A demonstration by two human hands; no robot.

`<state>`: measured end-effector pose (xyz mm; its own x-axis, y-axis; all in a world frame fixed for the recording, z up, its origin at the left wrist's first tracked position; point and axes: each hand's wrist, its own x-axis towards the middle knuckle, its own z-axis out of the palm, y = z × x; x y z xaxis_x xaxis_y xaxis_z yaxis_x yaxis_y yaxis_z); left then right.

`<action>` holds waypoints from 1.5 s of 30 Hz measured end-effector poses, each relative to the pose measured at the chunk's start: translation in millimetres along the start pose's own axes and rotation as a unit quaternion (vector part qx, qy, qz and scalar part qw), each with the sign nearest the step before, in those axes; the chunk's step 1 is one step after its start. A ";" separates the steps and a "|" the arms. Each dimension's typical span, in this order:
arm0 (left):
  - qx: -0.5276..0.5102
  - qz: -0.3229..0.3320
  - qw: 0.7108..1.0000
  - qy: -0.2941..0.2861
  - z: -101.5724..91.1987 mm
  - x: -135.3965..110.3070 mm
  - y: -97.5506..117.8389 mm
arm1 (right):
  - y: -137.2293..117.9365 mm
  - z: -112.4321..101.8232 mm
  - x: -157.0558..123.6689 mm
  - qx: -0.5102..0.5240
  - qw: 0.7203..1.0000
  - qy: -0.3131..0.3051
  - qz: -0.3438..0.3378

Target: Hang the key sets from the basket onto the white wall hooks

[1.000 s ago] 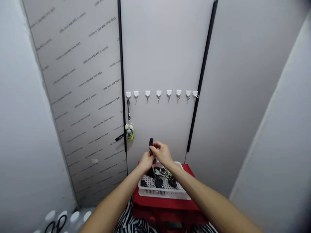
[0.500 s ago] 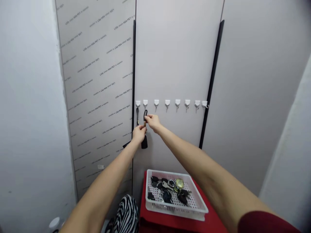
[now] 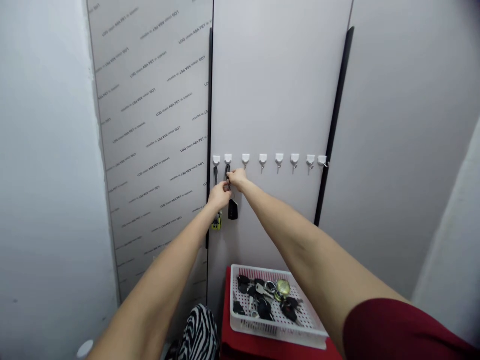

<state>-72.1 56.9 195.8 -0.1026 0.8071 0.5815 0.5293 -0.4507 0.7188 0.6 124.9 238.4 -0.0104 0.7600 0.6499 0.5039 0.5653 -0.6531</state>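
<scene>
Black strap loop [image 3: 227,169] with black flat tag [image 3: 233,210]: raised to second white hook [image 3: 228,158], seating unclear; fingers of left hand [image 3: 220,196], right hand [image 3: 238,177] pinching strap.

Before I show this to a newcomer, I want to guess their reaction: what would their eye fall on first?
Probably the left hand and right hand on a dark strap at the second white hook from the left, a black tag hanging beneath. Then the white basket of keys below, on a red surface.
</scene>
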 end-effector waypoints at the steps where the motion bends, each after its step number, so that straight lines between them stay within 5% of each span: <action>1: 0.005 -0.003 1.000 -0.003 0.7 -3.1 0.0 | -0.2 -0.9 -2.3 -0.013 1.000 0.002 0.023; 4: 0.008 -0.016 1.000 -0.012 7.4 -18.8 -6.2 | 0.6 -6.3 -18.2 -0.044 0.997 0.004 0.070; 7: -0.036 -0.028 0.998 -0.053 23.8 -44.0 -23.6 | 11.6 -15.0 -51.4 -0.054 0.998 -0.008 0.039; 12: -0.050 -0.054 0.983 -0.165 69.1 -101.1 -60.9 | 71.0 -35.2 -142.8 -0.063 0.984 -0.167 0.025; 16: 0.046 -0.047 0.965 -0.254 98.8 -146.0 -76.4 | 128.9 -53.8 -219.5 -0.133 0.945 -0.289 0.079; 20: 0.211 0.023 0.931 -0.297 109.3 -172.7 -79.4 | 154.7 -63.3 -261.4 -0.247 0.921 -0.297 0.046; 24: 0.280 0.069 0.904 -0.316 109.0 -179.5 -77.8 | 155.5 -63.7 -267.6 -0.284 0.907 -0.307 0.037; 29: 0.299 0.028 0.895 -0.329 105.8 -179.8 -73.9 | 154.3 -65.4 -267.9 -0.276 0.914 -0.287 0.082; 38: 0.308 0.082 0.891 -0.324 106.7 -180.1 -76.3 | 164.6 -73.0 -261.4 -0.197 0.954 -0.160 0.162; 45: 0.272 0.042 0.909 -0.312 105.9 -181.1 -77.3 | 171.7 -85.7 -259.3 -0.293 0.909 -0.280 0.102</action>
<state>-5.3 -14.0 -5.4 0.3650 0.9146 0.1739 0.8689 -0.4018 0.2892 163.8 -2.5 -8.9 -0.2206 0.9664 0.1318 0.9160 0.2517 -0.3124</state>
